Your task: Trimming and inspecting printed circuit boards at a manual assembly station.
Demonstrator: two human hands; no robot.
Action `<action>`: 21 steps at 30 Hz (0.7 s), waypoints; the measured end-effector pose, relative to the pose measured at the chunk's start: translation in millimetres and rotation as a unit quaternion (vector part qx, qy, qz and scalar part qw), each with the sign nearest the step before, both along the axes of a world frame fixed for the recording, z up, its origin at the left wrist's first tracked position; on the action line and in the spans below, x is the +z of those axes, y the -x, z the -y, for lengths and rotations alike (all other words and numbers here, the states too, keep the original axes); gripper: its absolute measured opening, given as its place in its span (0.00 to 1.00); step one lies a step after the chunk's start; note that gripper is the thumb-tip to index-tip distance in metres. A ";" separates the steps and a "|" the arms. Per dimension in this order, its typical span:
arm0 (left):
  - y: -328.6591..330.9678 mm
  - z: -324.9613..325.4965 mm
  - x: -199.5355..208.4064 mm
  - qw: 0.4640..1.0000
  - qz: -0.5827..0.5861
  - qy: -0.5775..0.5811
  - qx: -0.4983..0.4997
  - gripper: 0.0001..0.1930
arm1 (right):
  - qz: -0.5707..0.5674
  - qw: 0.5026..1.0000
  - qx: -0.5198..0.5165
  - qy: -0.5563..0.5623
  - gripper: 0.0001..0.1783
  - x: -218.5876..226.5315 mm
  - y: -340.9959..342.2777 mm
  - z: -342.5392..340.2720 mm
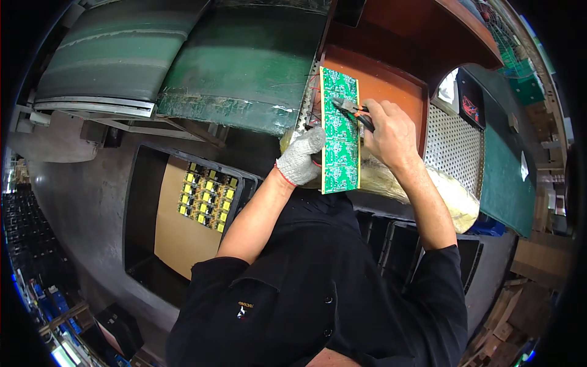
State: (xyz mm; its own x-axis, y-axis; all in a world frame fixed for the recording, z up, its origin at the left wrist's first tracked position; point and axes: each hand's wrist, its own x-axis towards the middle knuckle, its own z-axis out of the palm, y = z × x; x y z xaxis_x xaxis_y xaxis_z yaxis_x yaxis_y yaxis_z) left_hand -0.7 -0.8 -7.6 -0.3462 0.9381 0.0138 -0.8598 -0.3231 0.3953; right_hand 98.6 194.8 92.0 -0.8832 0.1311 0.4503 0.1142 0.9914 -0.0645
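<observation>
A long green circuit board panel (340,150) with pale strips along its long sides is held up in front of me, its soldered face showing. My left hand (299,160), in a grey-white knit glove, grips the panel's left edge near the lower half; some of its fingers are hidden behind the board. Bare, my right hand (392,136) is closed around cutting pliers (347,105) with orange and black handles. Their jaws are at the board's upper part; whether the tips touch a lead is too small to tell. Thin red and dark wires show beside the panel's left edge.
Left of me, a black bin (143,202) has a cardboard sheet (171,235) and a board with yellow components (208,199). An orange-brown tray (397,82) lies beyond my right hand, beside a perforated metal surface (451,147). Green-covered tables (244,67) stand at far left.
</observation>
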 end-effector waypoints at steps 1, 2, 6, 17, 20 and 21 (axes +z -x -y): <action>-0.5 -0.5 1.3 1.000 0.006 -0.004 0.001 0.34 | -0.003 1.000 -0.002 0.008 0.25 0.4 -0.4 -0.2; -0.7 -0.4 2.5 1.000 0.011 -0.007 0.001 0.33 | -0.007 1.000 -0.005 0.015 0.25 0.7 -0.2 -0.2; -2.4 0.2 5.2 1.000 0.004 0.002 0.017 0.33 | 0.004 1.000 0.008 -0.008 0.25 3.5 2.5 4.5; -0.8 1.7 -1.4 1.000 0.011 0.019 0.010 0.31 | -0.003 0.999 0.033 0.011 0.24 11.5 6.4 12.1; -1.0 0.3 3.1 1.000 0.017 0.004 0.006 0.30 | 0.048 0.998 0.013 0.027 0.19 10.3 3.3 9.2; -1.2 -0.2 4.8 1.000 0.019 -0.004 0.004 0.30 | 0.074 0.997 0.003 0.035 0.17 9.9 2.2 8.2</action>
State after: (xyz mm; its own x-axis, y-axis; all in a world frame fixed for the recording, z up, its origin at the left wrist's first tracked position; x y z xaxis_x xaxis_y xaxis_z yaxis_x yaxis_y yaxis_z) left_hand 0.4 -0.6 -2.8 -0.3537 0.9353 0.0069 -0.8720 -0.3324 0.3593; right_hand 96.4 186.6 101.8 -0.9404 0.1510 0.3047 0.1208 0.9859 -0.1157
